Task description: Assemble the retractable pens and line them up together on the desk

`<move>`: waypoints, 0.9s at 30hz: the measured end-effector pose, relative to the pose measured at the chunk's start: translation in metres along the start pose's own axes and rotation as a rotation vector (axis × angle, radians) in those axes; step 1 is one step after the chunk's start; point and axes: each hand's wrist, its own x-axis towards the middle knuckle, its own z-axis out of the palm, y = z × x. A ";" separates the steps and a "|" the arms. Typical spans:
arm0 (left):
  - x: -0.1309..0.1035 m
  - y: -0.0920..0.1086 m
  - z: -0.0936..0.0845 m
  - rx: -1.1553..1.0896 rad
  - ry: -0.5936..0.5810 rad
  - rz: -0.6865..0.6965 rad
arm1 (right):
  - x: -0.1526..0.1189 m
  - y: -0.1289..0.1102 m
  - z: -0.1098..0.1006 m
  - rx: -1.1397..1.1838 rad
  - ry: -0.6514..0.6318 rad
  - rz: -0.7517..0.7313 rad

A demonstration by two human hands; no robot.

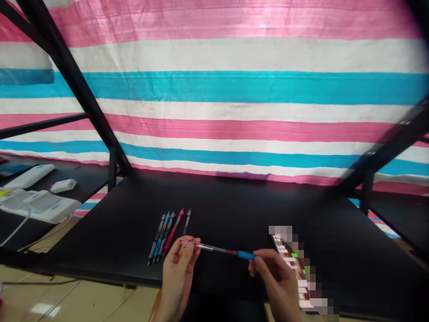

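Note:
Above the table's front part, a pen is held level in two parts joined by its thin refill [221, 251]. My left hand [181, 259] pinches the clear pen barrel [205, 247] at its red clip end. My right hand [273, 273] grips the blue pen grip [246, 255] by its tip between thumb and fingers. The refill bridges the gap, with a red stretch close to the grip. Just beyond my left hand lie several pens in a row, among them a blue pen [162, 239] and a pink-red pen [174, 232]. A grey-clear pen part [187, 222] lies to their right.
A partly blurred, lit phone-like screen [284, 250] lies beside my right hand on the black table [234, 197]. Black frame bars [73, 80] slope at both sides before a striped sheet [234, 89]. White power strips and chargers [43, 203] with cables are at left.

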 end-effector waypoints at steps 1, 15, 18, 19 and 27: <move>-0.001 -0.001 0.000 0.003 -0.005 -0.001 | -0.001 -0.001 0.002 -0.006 -0.003 -0.007; -0.011 -0.021 -0.002 0.070 -0.143 -0.064 | 0.007 -0.001 0.005 -0.456 -0.222 -0.333; -0.008 -0.021 -0.003 0.061 -0.123 -0.061 | 0.006 -0.001 0.004 -0.443 -0.223 -0.320; -0.008 -0.021 -0.003 0.058 -0.118 -0.062 | 0.006 0.000 0.004 -0.452 -0.217 -0.324; -0.009 -0.022 -0.001 0.061 -0.104 -0.089 | 0.009 -0.002 0.006 -0.568 -0.208 -0.538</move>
